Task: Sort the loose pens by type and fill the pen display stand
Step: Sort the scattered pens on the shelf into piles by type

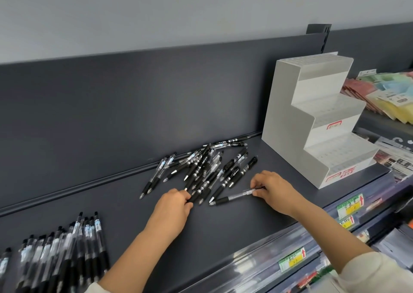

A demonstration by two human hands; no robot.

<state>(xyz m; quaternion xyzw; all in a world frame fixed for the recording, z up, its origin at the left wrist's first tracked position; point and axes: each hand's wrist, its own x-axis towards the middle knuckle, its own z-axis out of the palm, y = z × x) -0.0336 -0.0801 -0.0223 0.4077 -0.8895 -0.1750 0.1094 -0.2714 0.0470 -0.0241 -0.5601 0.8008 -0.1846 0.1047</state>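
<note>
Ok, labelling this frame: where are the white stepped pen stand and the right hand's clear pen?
White stepped pen stand (pixel 288 122): head view, side wall.
Clear pen with black grip (pixel 223 200): head view, black grip.

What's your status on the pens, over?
Left hand grips a black pen at edge of loose pile. Right hand pinches a clear-barrelled pen. Pen display stand empty, sorted row far left. Nothing blocking the stand.

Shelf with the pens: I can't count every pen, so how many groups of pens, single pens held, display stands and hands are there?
Groups of pens: 2, the loose heap and the sorted row
Single pen, pinched by the right hand: 1
Display stand: 1
Hands: 2, the left hand at the heap
Total: 6
</note>
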